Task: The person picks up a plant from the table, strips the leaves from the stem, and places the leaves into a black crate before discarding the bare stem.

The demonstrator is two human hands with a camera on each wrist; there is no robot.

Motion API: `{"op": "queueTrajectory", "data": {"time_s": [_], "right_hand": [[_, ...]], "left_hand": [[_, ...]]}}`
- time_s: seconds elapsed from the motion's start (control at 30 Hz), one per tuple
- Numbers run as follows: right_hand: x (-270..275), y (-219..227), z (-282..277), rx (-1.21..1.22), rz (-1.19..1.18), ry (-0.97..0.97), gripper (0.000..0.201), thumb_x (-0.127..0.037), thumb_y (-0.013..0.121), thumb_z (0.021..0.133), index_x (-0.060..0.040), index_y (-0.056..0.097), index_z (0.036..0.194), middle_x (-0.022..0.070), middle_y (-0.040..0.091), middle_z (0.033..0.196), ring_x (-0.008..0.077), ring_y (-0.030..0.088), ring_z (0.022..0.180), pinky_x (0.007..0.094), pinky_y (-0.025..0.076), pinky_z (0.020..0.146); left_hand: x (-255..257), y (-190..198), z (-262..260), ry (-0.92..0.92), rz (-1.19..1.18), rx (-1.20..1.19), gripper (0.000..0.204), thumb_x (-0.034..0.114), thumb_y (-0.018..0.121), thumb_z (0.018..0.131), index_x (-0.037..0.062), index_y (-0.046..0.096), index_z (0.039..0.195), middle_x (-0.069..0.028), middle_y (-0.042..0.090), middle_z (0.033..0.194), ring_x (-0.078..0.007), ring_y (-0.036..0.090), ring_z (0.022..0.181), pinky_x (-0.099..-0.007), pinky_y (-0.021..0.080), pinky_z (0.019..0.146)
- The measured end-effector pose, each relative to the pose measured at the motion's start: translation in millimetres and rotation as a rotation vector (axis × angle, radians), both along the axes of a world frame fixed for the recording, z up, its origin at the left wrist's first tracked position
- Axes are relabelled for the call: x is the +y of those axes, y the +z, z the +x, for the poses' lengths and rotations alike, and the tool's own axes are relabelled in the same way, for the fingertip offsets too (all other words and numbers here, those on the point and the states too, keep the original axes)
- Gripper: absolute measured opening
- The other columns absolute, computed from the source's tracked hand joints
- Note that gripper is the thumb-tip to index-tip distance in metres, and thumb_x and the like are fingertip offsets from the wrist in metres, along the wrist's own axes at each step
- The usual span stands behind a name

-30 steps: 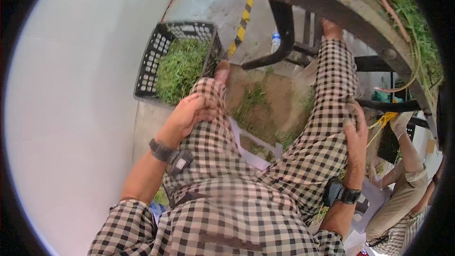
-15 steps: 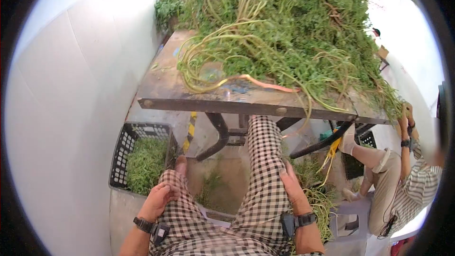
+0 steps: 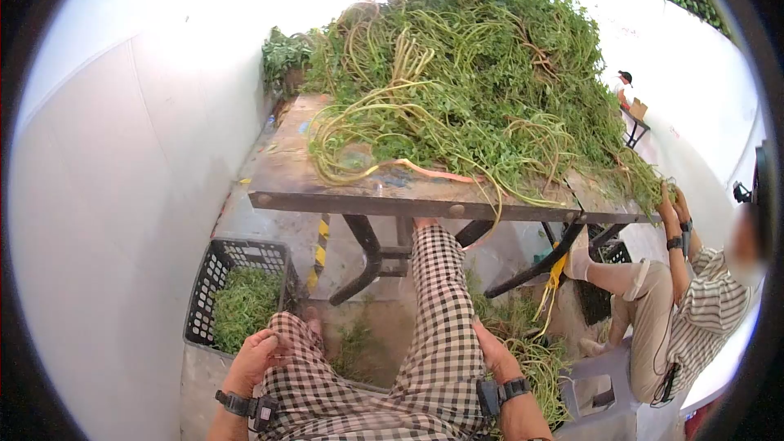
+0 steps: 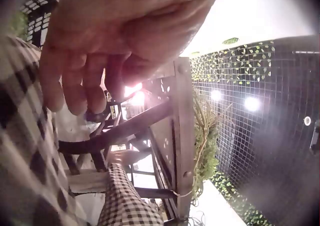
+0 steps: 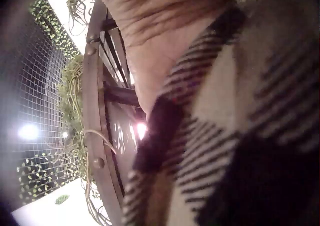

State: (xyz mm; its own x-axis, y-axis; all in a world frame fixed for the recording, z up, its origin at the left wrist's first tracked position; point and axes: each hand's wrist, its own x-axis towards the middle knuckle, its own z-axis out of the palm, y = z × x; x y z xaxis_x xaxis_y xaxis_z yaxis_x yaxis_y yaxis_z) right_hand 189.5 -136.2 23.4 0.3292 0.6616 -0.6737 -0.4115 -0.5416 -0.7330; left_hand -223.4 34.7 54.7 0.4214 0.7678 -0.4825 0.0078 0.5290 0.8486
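Note:
My left hand [image 3: 257,357] rests on the left knee of the checked trousers [image 3: 445,278], its fingers loosely bent and nothing held. In the left wrist view, the fingers [image 4: 95,88] of that hand hang down, relaxed. On the outer side of the other thigh lies my right hand [image 3: 496,351]; the right wrist view has its fingers hidden behind checked cloth [image 5: 210,151]. In front stands a table [image 3: 282,155] with a big heap of leafy green stems [image 3: 482,90]. Long stems and a pinkish strip [image 3: 437,172] lie near its front edge.
A black plastic crate [image 3: 196,310] with cut greens [image 3: 245,302] stands on the floor at left, by a white wall [image 3: 106,220]. More stems [image 3: 535,371] lie on the floor at right. A seated person [image 3: 702,294] there touches the heap's edge.
The head view has tilted up from my lap to the tabletop and its heap. Both hands have stayed on the legs.

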Motion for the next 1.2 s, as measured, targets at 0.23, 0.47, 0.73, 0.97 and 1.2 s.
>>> {"op": "queueTrajectory", "data": {"time_s": [0.23, 0.47, 0.73, 0.97, 1.2], "right_hand": [[-3.8, -2.4, -0.4, 0.036, 0.052, 0.006, 0.074, -0.055, 0.039, 0.087, -0.0020, 0.025, 0.136, 0.0152, 0.037, 0.135, 0.0261, 0.044, 0.117, 0.0353, 0.042, 0.093], [-12.1, -19.2, 10.8, 0.076, 0.047, -0.061, 0.072, -0.055, 0.041, 0.086, -0.0050, 0.028, 0.137, 0.0145, 0.040, 0.133, 0.0266, 0.046, 0.115, 0.0360, 0.042, 0.091], [-18.8, -8.6, 1.3, -0.180, 0.167, -0.030, 0.079, -0.061, 0.039, 0.083, -0.0112, 0.018, 0.141, 0.0134, 0.027, 0.140, 0.0276, 0.035, 0.124, 0.0395, 0.034, 0.099], [-51.3, 15.6, -6.0, -0.096, 0.075, -0.193, 0.069, -0.052, 0.031, 0.090, -0.0072, 0.018, 0.140, 0.0155, 0.033, 0.137, 0.0283, 0.038, 0.122, 0.0381, 0.034, 0.100], [-104.2, 35.0, -2.3, -0.087, 0.093, -0.362, 0.070, -0.054, 0.034, 0.088, -0.0078, 0.020, 0.139, 0.0152, 0.035, 0.135, 0.0277, 0.040, 0.120, 0.0388, 0.037, 0.097]], "left_hand": [[-7.2, -10.8, -11.6, -0.053, 0.058, 0.023, 0.019, 0.014, 0.046, 0.087, 0.0010, 0.057, 0.093, -0.0080, 0.060, 0.092, -0.0177, 0.059, 0.082, -0.0324, 0.049, 0.078], [-10.3, -10.3, -10.6, -0.080, 0.096, 0.065, 0.017, 0.011, 0.044, 0.087, 0.0001, 0.057, 0.091, -0.0076, 0.060, 0.090, -0.0169, 0.059, 0.080, -0.0310, 0.049, 0.076], [-13.2, -30.8, -14.5, -0.095, 0.195, 0.078, 0.015, 0.012, 0.048, 0.085, 0.0012, 0.059, 0.085, -0.0060, 0.061, 0.080, -0.0138, 0.057, 0.071, -0.0274, 0.048, 0.071], [-19.0, 11.6, -0.2, -0.148, 0.254, 0.013, 0.019, 0.015, 0.045, 0.086, 0.0022, 0.057, 0.084, -0.0041, 0.059, 0.080, -0.0127, 0.057, 0.073, -0.0268, 0.048, 0.068], [-16.8, 2.8, 12.5, -0.211, 0.289, -0.011, 0.018, 0.017, 0.044, 0.086, 0.0056, 0.058, 0.085, -0.0003, 0.058, 0.081, -0.0084, 0.054, 0.073, -0.0249, 0.047, 0.068]]}}
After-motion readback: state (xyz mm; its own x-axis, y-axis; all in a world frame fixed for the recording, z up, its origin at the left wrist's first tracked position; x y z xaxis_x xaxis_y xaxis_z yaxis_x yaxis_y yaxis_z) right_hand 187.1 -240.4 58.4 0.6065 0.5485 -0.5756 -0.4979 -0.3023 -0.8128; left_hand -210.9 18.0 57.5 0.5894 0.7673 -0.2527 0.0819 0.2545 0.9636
